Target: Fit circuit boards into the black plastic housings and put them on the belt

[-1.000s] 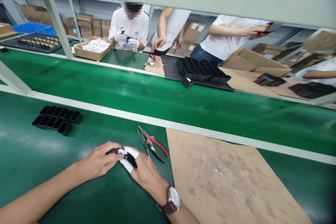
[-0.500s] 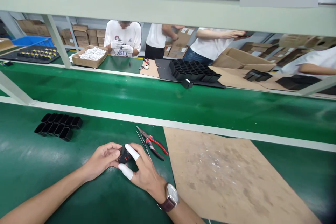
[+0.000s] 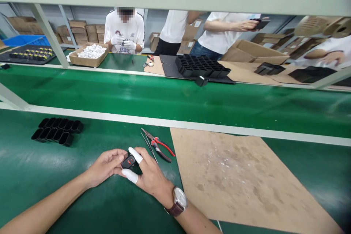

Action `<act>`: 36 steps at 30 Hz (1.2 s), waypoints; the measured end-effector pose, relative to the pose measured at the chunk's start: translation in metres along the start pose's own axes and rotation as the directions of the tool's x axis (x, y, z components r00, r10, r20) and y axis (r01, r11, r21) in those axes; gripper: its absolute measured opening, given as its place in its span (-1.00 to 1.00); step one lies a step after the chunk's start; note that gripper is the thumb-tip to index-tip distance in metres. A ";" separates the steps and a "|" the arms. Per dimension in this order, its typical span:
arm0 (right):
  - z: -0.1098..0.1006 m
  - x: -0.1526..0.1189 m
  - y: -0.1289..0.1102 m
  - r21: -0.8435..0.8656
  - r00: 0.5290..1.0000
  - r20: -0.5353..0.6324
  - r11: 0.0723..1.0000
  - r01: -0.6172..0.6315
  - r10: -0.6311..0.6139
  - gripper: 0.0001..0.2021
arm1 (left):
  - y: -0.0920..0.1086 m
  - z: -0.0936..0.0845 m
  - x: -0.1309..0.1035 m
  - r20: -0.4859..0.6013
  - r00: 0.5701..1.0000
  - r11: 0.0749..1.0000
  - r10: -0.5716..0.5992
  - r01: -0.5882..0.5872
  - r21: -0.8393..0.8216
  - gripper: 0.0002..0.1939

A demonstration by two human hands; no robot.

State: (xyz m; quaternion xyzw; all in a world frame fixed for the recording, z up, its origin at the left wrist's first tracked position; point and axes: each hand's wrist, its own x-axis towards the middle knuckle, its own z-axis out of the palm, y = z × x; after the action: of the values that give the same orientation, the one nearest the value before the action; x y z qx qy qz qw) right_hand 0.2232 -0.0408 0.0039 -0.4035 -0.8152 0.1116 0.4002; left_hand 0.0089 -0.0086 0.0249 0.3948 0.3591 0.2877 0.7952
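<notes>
**Black block turned, red-marked end brought to view!**

Since half a second ago, the black block has been rolled so that its end is shown almost flat to the camera; both hands have been kept in nearly the same place. Below it all, the green bench is spread wide. Its right side is covered by a stained cardboard sheet. Over on the left, black cups are lined up in two rows. And the hands: the block is pinched by the left hand, while its edges are held between thumb and forefinger of the right hand, set narrowly apart. Just beyond, red-handled pliers are laid beside tweezers. A watch is worn on the right wrist. White finger caps are fitted on that thumb and forefinger. Smallest of all, red marks are seen on the block, held above the bench.
</notes>
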 end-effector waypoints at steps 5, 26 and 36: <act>0.000 0.000 0.001 0.007 1.000 0.022 1.000 -0.002 0.002 -0.30 | 0.000 -0.003 0.000 0.017 1.000 1.000 0.017 -0.017 0.022 -0.62; -0.005 0.005 0.018 -0.629 0.977 0.190 0.776 0.049 0.093 -0.63 | 0.012 -0.011 0.004 -0.343 0.881 0.945 0.326 -0.303 0.122 -0.50; -0.004 0.003 0.017 -0.509 0.958 0.278 0.857 0.086 0.069 -0.67 | 0.008 -0.018 0.007 -0.300 0.902 0.949 0.311 -0.310 0.051 -0.46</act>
State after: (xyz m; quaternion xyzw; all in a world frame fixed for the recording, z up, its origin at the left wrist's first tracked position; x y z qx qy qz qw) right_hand 0.2345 -0.0281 -0.0004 -0.4719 -0.8661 -0.0551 0.1556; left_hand -0.0029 0.0078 0.0213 0.3987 0.4101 0.4674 0.6741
